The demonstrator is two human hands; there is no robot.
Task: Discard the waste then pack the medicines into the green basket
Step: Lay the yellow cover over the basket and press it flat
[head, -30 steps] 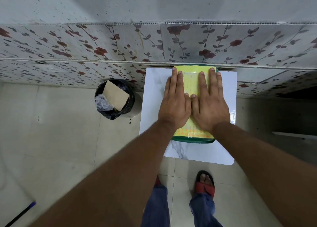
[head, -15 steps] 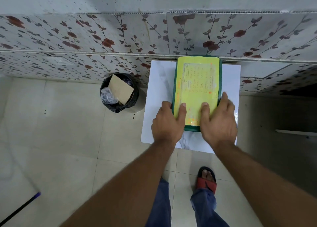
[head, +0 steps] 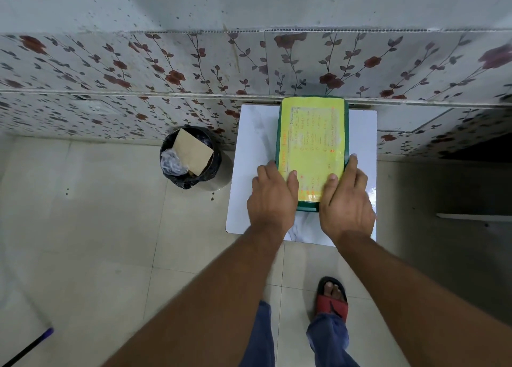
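Note:
The green basket (head: 346, 133) stands on a small white table (head: 250, 144) against the wall, closed by a yellow lid (head: 311, 139) with printed text. My left hand (head: 273, 197) grips the basket's near left corner, thumb on the lid. My right hand (head: 346, 203) grips the near right corner, thumb on the lid and index finger along the right side. Whatever is inside the basket is hidden by the lid. A black bin (head: 191, 157) on the floor to the left holds a brown cardboard piece (head: 192, 151) and crumpled clear plastic (head: 171, 161).
A floral tiled wall (head: 166, 75) runs behind the table and bin. My feet, one in a red sandal (head: 331, 297), stand on the beige floor tiles in front of the table. A dark stick (head: 26, 347) lies at the lower left.
Both hands slid from lying flat on top of the lid back toward me, to the basket's near corners. The view also shifted a little.

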